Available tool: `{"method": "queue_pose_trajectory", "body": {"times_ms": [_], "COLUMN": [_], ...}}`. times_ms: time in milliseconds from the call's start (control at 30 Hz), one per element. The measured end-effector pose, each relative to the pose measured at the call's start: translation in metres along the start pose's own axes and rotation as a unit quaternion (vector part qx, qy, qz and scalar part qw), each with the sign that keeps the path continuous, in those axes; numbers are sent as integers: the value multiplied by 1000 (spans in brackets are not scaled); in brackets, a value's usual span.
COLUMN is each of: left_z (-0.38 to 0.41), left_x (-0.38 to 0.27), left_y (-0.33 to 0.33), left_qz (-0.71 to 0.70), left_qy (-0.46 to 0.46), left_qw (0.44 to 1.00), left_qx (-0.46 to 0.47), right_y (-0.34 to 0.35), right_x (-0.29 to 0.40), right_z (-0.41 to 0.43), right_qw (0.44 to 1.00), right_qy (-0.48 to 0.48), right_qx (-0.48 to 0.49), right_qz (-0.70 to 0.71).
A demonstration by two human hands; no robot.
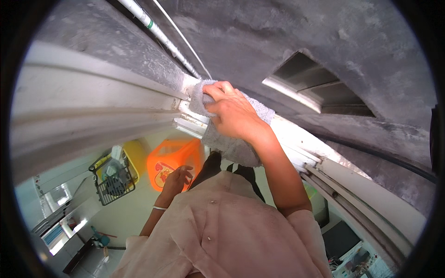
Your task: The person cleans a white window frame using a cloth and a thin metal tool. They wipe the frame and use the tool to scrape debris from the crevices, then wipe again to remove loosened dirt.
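My right hand (pixel 233 110) grips a grey terry cloth (pixel 240 150) and presses it against the corner of a white window sill (pixel 295 137). Part of the cloth hangs down over the inner edge of the sill. Beside the cloth, the end of a white sliding-window track (pixel 191 125) shows dirt marks. My left hand (pixel 179 177) hangs low at my side with its fingers apart and nothing in it. Behind it, on the floor, is an orange plastic stool (pixel 175 151). The underside of the cloth and my right fingertips are partly hidden.
White window frames (pixel 94 93) flank the opening left and right (pixel 368 201). Outside, a grey wall holds a small window (pixel 320 85), and a white pipe (pixel 156 33) runs along it. A yellow bin (pixel 137 161) and black wire basket (pixel 114 184) stand on the floor at left.
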State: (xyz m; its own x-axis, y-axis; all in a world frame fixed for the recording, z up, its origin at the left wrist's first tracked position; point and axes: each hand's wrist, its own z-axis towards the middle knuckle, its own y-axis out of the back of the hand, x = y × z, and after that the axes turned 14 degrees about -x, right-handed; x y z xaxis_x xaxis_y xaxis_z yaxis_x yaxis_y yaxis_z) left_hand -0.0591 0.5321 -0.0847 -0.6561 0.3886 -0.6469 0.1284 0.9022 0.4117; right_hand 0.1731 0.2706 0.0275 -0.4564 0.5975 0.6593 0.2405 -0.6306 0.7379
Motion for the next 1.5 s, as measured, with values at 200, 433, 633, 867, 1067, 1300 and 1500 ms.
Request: {"method": "queue_pose_trajectory", "body": {"times_ms": [200,433,633,867,1067,1300,1500], "left_z": [14,23,24,21,26,20,13], "left_x": [-23,-36,-33,-21,-14,-27,-24], "left_y": [-10,-17,-15,-22,-23,-20,-19], "left_qz": [16,34,18,25,-54,-15,-38], "left_qy": [1,-36,-14,-29,-35,-25,-37], "left_qw": [1000,998,1000,999,998,999,999], "left_qx": [16,26,12,25,26,14,8], "right_y": [-8,-6,-19,-42,-55,-38,-28], "right_x": [4,3,9,25,34,32,34], "right_z": [6,18,15,16,10,20,16], "right_qw": [1000,999,998,999,989,997,995], "right_qy": [22,12,32,10,-48,-72,-46], "right_qx": [-12,31,-46,-42,-135,19,19], "right_qz": [3,43,33,-29,-27,-30,-81]}}
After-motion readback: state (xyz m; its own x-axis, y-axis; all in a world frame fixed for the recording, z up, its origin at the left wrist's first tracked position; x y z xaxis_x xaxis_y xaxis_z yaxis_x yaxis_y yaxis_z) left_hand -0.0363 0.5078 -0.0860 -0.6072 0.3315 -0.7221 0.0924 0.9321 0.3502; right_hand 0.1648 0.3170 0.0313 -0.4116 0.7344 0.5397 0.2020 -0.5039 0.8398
